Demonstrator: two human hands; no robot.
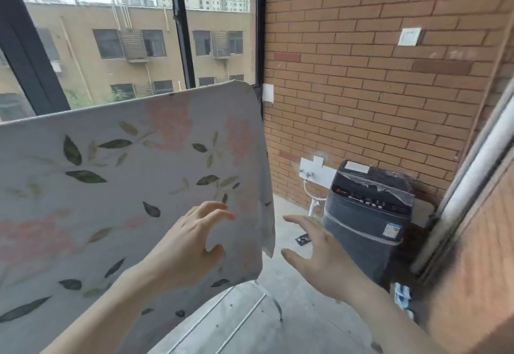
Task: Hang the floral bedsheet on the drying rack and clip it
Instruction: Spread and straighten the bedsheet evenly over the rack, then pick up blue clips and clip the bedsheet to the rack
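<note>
The floral bedsheet (116, 175), pale with pink blooms and dark green leaves, hangs draped over the drying rack and fills the left half of the view. Its right edge falls in a loose fold near the centre. My left hand (192, 239) hovers in front of the sheet near that edge, fingers spread and holding nothing. My right hand (314, 250) is held out to the right of the sheet's edge, fingers spread, apart from the cloth. Thin metal bars of the drying rack (250, 312) show below the sheet. No clip is visible.
A dark top-loading washing machine (367, 214) stands against the brick wall (361, 75) at the right, with a tap and hose beside it. Large windows (125, 33) are behind the sheet. A sliding door frame (467, 181) runs along the far right. Concrete floor lies below.
</note>
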